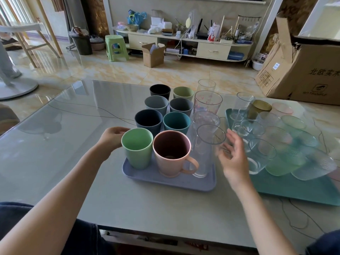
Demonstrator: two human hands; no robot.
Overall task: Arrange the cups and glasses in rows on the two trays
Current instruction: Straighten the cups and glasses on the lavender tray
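A lilac tray point(165, 183) holds two columns of coloured plastic cups and a column of tall clear glasses point(207, 150) on its right side. Nearest me stand a light green cup point(138, 150) and a pink mug point(170, 155) with its handle turned right. My left hand point(112, 137) touches the green cup's left rim with its fingertips. My right hand point(233, 155) hovers with fingers spread just right of the nearest tall glass, holding nothing. A teal tray point(298, 188) to the right carries several clear, green and pink glasses, some of them lying tilted.
A glass-topped table point(64, 144) bears both trays, with thin dark cords trailing across it. A large cardboard box point(301, 70) stands on the floor at the far right. A TV cabinet, a green stool and a small box sit beyond.
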